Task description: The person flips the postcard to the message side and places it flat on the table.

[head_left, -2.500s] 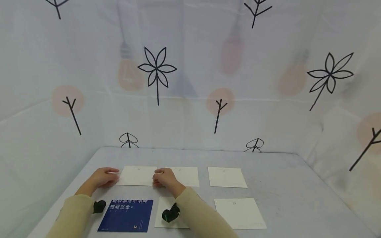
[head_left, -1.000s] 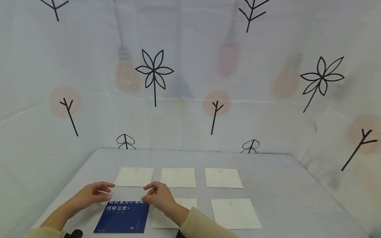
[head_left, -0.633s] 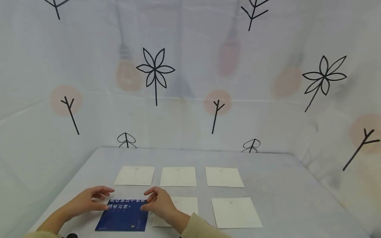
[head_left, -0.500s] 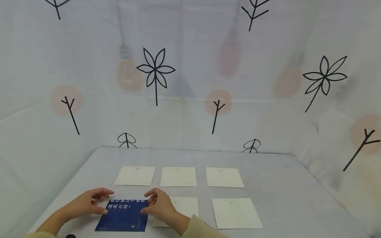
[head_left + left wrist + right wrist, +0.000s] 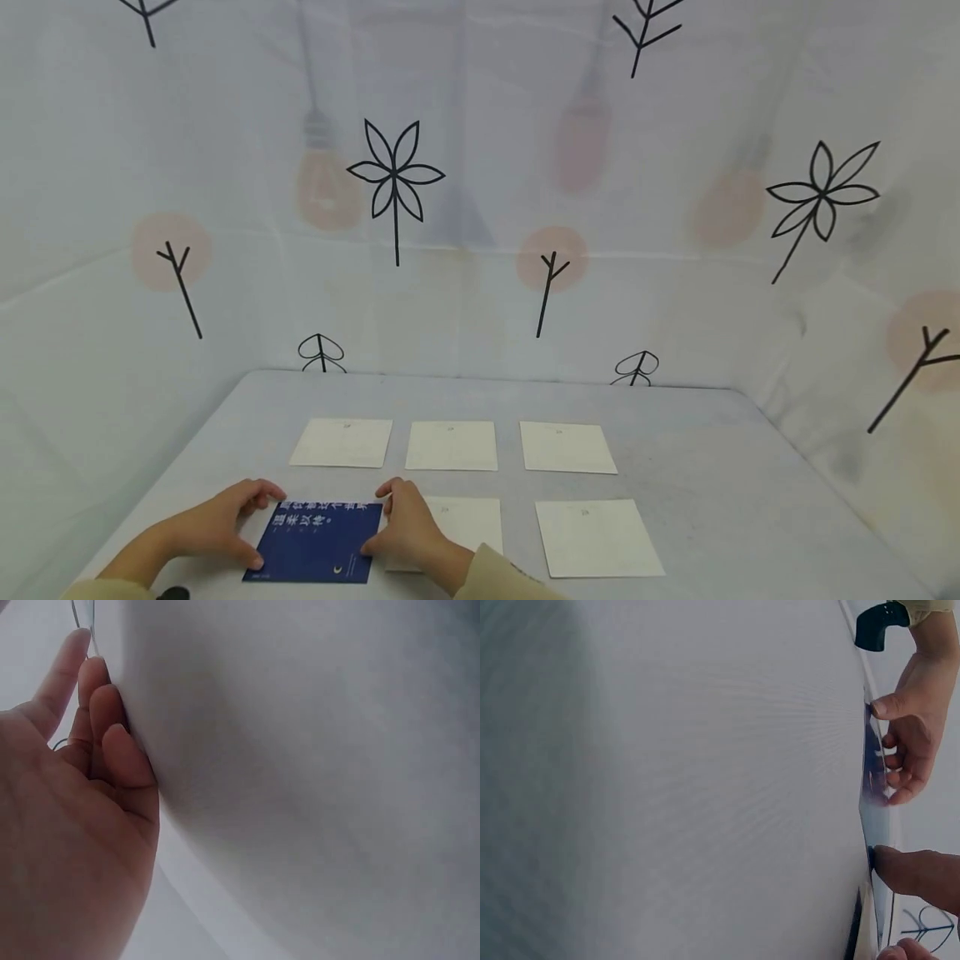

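Observation:
A dark blue postcard (image 5: pixel 315 546) with white lettering and a small moon lies on the table in the head view. My left hand (image 5: pixel 213 525) is at its left side, thumb near the lower corner and forefinger by the upper one. At the right edge is my right hand (image 5: pixel 408 525), its thumb touching the card and its fingers beside the upper corner. Both hands have their fingers spread around the card's edges. The right wrist view shows the card (image 5: pixel 874 765) edge-on between the two hands. In the left wrist view, the left fingers rest low at the table surface.
Three white cards (image 5: pixel 452 446) form a row behind the blue one. A white card (image 5: pixel 468 525), partly covered by the right hand, and another white card (image 5: pixel 598 538) lie to the right. A patterned white curtain (image 5: pixel 480 167) stands around the pale table (image 5: pixel 712 467).
Both hands have come down and nearer from the far-left white card to the blue postcard. Over the last half second the left thumb has slid toward its lower corner. The white cards stay put.

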`<state>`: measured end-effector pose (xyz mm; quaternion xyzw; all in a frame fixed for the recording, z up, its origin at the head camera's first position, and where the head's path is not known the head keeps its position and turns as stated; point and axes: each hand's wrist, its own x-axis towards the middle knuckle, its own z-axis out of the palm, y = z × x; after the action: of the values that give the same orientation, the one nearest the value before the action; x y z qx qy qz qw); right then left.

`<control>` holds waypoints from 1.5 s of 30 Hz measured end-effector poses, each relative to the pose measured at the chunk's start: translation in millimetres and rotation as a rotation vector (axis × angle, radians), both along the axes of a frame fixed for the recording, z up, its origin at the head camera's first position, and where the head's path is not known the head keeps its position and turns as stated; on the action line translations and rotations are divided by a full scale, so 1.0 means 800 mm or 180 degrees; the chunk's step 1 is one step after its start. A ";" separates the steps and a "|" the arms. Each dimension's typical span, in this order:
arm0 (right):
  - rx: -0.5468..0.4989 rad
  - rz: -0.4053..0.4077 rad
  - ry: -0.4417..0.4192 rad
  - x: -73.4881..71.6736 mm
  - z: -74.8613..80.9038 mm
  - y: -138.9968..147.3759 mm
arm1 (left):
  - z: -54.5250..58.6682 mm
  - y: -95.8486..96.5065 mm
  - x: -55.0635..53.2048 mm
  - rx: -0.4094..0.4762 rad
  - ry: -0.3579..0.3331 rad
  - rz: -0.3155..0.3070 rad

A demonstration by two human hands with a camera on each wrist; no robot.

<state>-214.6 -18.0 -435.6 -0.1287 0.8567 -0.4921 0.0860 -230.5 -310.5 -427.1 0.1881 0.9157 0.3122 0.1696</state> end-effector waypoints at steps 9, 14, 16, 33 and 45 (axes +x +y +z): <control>0.0353 -0.0009 -0.0142 -0.007 0.004 -0.003 | -0.001 0.004 -0.003 -0.0042 0.0042 -0.0016; 0.0385 0.0034 -0.0161 -0.008 0.007 -0.004 | 0.000 0.001 -0.002 0.0142 0.0083 -0.0163; 0.0388 0.0051 -0.0147 -0.009 0.008 -0.004 | 0.000 0.002 -0.003 0.0189 0.0073 -0.0193; -0.0042 -0.0104 -0.0184 -0.005 0.014 -0.003 | 0.006 0.001 -0.003 0.0852 -0.0549 0.0364; -0.0828 -0.0213 -0.0557 -0.009 0.015 -0.006 | 0.009 -0.021 -0.003 0.0678 -0.0194 0.0527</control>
<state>-221.5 -23.0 -423.4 -0.0668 0.7788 -0.6107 0.1264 -232.6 -327.7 -420.2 0.1193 0.8841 0.4261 0.1500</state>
